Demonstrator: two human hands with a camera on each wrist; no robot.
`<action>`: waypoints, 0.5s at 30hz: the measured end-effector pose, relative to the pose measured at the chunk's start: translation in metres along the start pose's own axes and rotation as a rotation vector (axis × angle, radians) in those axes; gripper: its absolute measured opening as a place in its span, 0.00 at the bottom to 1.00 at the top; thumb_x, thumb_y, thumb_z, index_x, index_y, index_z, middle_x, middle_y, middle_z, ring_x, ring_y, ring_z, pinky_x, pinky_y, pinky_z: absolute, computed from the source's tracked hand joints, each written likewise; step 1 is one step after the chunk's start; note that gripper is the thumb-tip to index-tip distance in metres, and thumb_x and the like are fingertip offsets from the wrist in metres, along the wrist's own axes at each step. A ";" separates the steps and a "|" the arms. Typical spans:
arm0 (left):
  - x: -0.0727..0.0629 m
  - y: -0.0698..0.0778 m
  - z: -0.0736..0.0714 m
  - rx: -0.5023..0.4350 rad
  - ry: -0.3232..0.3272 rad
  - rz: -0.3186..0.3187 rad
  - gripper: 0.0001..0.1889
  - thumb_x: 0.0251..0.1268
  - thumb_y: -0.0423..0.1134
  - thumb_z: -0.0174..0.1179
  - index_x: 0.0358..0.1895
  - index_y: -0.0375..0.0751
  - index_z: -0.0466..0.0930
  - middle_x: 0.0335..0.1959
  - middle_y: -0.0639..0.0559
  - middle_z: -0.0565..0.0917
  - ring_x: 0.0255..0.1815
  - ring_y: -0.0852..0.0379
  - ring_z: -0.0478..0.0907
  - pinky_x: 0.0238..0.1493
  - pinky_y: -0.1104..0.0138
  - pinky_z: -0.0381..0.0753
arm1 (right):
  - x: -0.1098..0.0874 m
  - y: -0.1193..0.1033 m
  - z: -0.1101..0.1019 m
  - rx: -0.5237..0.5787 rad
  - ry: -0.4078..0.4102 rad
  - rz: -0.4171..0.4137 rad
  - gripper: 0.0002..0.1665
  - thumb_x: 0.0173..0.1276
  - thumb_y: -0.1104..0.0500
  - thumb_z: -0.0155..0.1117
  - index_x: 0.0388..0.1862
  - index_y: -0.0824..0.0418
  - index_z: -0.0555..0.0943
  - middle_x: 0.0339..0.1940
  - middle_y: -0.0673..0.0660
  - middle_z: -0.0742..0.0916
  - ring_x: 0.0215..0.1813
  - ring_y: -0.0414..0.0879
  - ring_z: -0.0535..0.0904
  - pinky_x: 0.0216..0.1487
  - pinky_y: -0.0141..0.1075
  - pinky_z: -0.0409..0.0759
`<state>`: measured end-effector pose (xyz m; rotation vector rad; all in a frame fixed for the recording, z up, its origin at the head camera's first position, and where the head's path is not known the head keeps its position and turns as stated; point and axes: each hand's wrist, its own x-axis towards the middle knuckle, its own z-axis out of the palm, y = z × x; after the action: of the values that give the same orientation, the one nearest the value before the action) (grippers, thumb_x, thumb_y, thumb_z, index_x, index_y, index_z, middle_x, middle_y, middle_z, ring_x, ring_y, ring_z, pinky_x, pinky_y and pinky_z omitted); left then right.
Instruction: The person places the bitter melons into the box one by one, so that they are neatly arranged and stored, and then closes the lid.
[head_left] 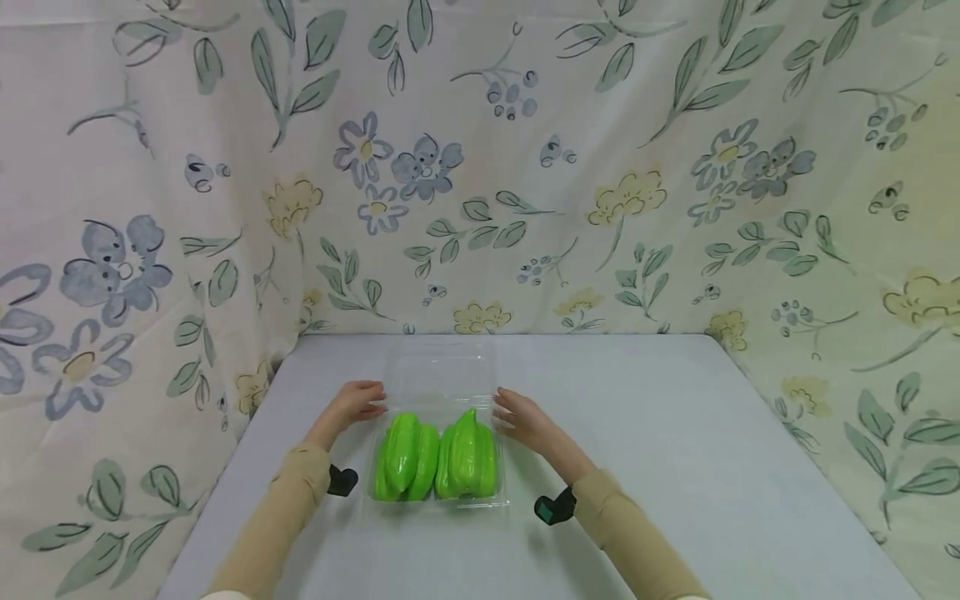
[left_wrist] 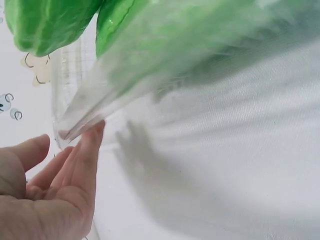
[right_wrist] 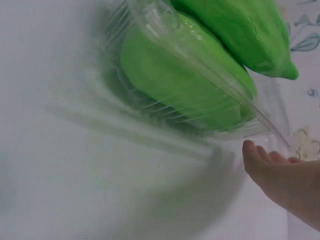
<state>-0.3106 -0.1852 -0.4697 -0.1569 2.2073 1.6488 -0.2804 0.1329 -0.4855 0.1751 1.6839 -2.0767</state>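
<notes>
A clear plastic clamshell box (head_left: pixel 502 503) stands on the table with its see-through lid (head_left: pixel 442 375) folded back behind it. Several glossy green ridged fruits or vegetables (head_left: pixel 467 458) lie in the box; their exact kind is unclear. My left hand (head_left: pixel 358 402) is at the box's left back corner, its fingertips against the clear plastic edge (left_wrist: pixel 80 127) and the thumb standing apart. On the other side, my right hand (head_left: pixel 525 418) is by the right back corner. Its fingers (right_wrist: pixel 257 152) are extended close to the rim; whether they touch is hard to tell.
A white table (head_left: pixel 660 450) extends around the box, with its widest stretch to the right. Flowered cloth (head_left: pixel 480 175) hangs behind the table and along both sides. Each wrist carries a small black device (head_left: pixel 555 506).
</notes>
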 end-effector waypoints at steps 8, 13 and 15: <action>0.002 -0.002 0.007 0.009 0.146 0.076 0.22 0.67 0.30 0.54 0.60 0.20 0.67 0.53 0.28 0.77 0.32 0.66 0.80 0.44 0.66 0.82 | -0.006 -0.001 -0.009 0.009 -0.030 -0.039 0.36 0.78 0.48 0.37 0.75 0.68 0.46 0.77 0.66 0.54 0.76 0.63 0.51 0.74 0.52 0.53; 0.005 -0.005 0.009 0.007 0.165 0.293 0.16 0.63 0.27 0.58 0.52 0.21 0.71 0.54 0.27 0.77 0.39 0.62 0.82 0.46 0.69 0.81 | -0.010 -0.005 -0.019 0.058 -0.036 -0.086 0.36 0.79 0.45 0.31 0.75 0.68 0.48 0.77 0.64 0.55 0.76 0.62 0.51 0.74 0.54 0.51; 0.006 -0.006 0.011 0.049 0.187 0.381 0.13 0.61 0.27 0.60 0.47 0.23 0.73 0.53 0.28 0.78 0.43 0.55 0.83 0.44 0.70 0.81 | -0.011 -0.008 -0.023 0.051 -0.041 -0.105 0.37 0.79 0.44 0.29 0.75 0.68 0.47 0.77 0.64 0.56 0.76 0.62 0.51 0.74 0.56 0.49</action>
<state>-0.3119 -0.1761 -0.4803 0.1385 2.5395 1.8336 -0.2782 0.1590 -0.4795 0.0607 1.6487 -2.1861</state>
